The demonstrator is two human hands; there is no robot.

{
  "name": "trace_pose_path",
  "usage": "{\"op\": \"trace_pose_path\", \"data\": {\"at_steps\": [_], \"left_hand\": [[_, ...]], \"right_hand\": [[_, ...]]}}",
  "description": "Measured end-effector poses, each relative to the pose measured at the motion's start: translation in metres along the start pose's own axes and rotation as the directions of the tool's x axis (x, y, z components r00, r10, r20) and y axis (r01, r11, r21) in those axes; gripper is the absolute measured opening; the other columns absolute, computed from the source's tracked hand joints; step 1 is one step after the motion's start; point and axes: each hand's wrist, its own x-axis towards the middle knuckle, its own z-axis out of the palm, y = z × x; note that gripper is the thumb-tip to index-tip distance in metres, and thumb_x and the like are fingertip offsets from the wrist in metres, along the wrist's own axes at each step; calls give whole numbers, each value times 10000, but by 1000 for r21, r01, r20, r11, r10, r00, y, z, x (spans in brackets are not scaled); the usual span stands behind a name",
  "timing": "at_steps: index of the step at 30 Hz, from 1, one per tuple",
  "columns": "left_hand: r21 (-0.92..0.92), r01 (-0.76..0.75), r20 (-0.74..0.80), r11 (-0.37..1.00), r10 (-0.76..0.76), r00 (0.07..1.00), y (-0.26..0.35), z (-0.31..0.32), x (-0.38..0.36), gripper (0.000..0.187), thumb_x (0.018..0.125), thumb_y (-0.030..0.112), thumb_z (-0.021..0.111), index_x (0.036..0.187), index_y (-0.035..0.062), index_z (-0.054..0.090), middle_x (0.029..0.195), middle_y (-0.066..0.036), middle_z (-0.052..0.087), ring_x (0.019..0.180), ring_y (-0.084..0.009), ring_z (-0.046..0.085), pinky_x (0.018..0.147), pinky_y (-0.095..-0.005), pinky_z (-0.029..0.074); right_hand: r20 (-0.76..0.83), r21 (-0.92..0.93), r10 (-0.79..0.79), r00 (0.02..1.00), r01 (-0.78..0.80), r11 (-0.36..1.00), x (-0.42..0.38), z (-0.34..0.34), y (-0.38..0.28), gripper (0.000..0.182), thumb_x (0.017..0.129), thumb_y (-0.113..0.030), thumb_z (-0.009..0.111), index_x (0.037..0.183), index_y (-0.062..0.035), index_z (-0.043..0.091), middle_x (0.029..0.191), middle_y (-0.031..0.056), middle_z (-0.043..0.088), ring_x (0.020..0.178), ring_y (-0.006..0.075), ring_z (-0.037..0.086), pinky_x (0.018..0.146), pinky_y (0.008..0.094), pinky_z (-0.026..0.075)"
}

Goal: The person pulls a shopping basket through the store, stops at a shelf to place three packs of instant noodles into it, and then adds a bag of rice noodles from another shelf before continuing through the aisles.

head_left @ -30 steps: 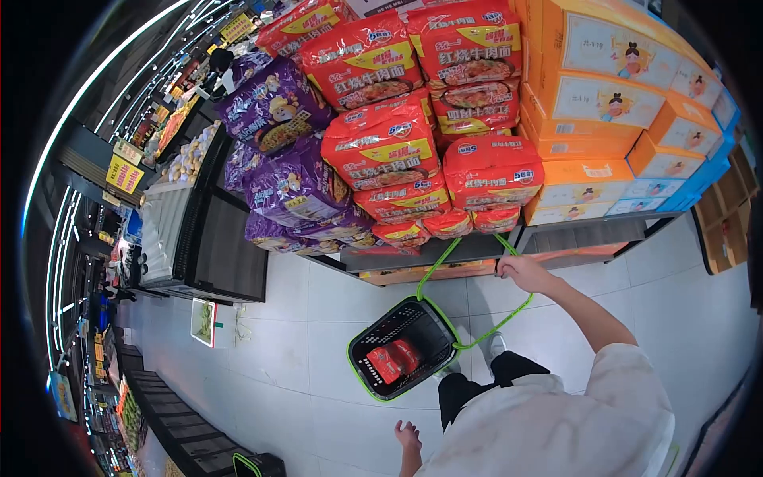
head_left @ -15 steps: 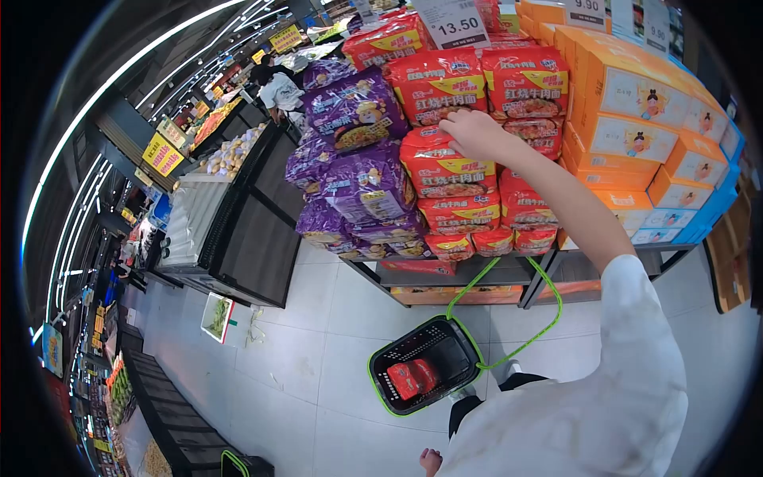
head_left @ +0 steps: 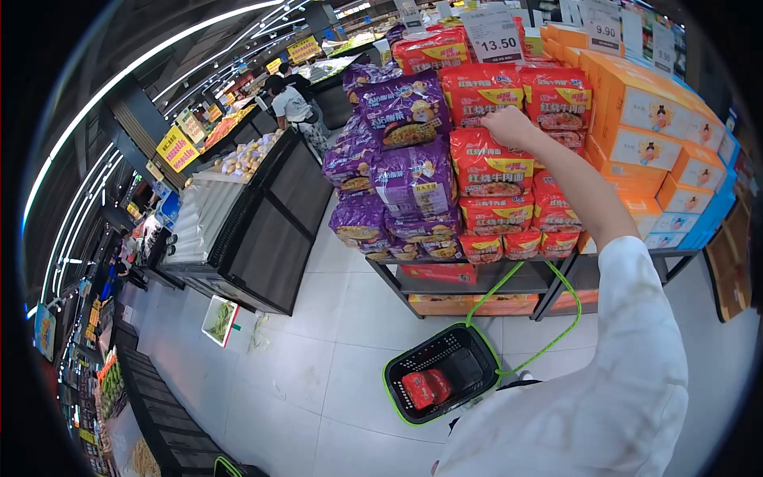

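Gripping a red noodle pack [head_left: 486,94] on the stack, right hand [head_left: 509,127] closed.

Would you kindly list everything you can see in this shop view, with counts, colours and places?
Red noodle packs: many, red and yellow, stacked mid display.
Purple packs: many, purple, left of the red ones.
Boxes: many, orange and blue, stacked right.
Price signs: at least two, white, atop the stack.
Basket: one, black with green rim, on the floor, a red pack inside.
Shopper: one, white top, far aisle.
Right hand: on a red pack, grip unclear.
Left hand: out of view.
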Motion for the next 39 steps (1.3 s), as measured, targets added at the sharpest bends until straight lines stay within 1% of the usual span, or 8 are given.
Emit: {"op": "trace_pose_path", "data": {"at_steps": [8,12,18,23,25,29,32,39], "left_hand": [[-99,3,103,995,7,995,49,-31,50,248,912,314,420,858,82,489,667,-9,521,494,-101,426,415,-227,310],[-338,221,240,915,-143,960,83,-14,104,245,917,320,430,850,95,500,672,13,516,513,-80,414,443,-205,314],[-257,-110,427,960,215,879,217,89,71,175,905,262,503,991,111,521,736,16,539,640,-59,513,517,-198,403],[-284,-336,728,898,430,534,310,192,-55,395,931,357,431,1236,107,462,1000,-10,550,922,-117,502,853,-322,374],[-409,-255,826,876,474,304,322,220,-120,387,957,335,405,1228,61,445,1026,-64,564,959,-164,534,806,-292,432],[-399,17,911,917,399,-107,302,241,-211,707,881,634,322,1380,138,247,1359,-87,391,1242,-267,380,1010,-478,301],[-251,269,941,930,300,-157,293,221,-250,878,794,747,333,1434,180,135,1491,-10,174,1340,-241,249,1076,-503,217],[-350,305,936,886,340,88,317,200,-258,856,799,745,331,1430,196,151,1459,-13,238,1326,-233,281,1070,-466,274]], "right_hand": [[-161,-16,18,987,-21,1000,-23,-46,16,133,806,-129,492,873,-62,586,801,96,627,765,276,628,643,412,487],[-134,-26,1,991,-5,1000,-35,-104,12,113,804,-149,504,799,-62,576,722,108,618,692,296,620,601,422,478],[-38,-7,27,999,-28,1000,-70,-172,-25,145,809,-195,531,777,-73,602,670,117,612,648,299,619,592,428,480],[124,95,19,992,-31,995,-101,-202,-85,149,843,-217,555,811,-81,606,649,136,598,663,301,613,611,410,471],[195,202,2,981,-42,978,-109,-209,-110,149,845,-224,559,823,-83,606,642,140,593,654,302,611,598,408,471],[379,409,-38,925,-130,903,-113,-230,-155,195,852,-218,548,862,-38,623,688,155,625,671,336,624,632,427,491],[442,580,-59,895,-236,780,-111,-231,-176,213,865,-207,540,884,-10,617,748,174,629,720,341,624,663,437,489],[506,743,-148,850,-342,575,-99,-225,-204,226,883,-211,537,911,3,603,805,169,632,802,294,628,696,413,474]]}}
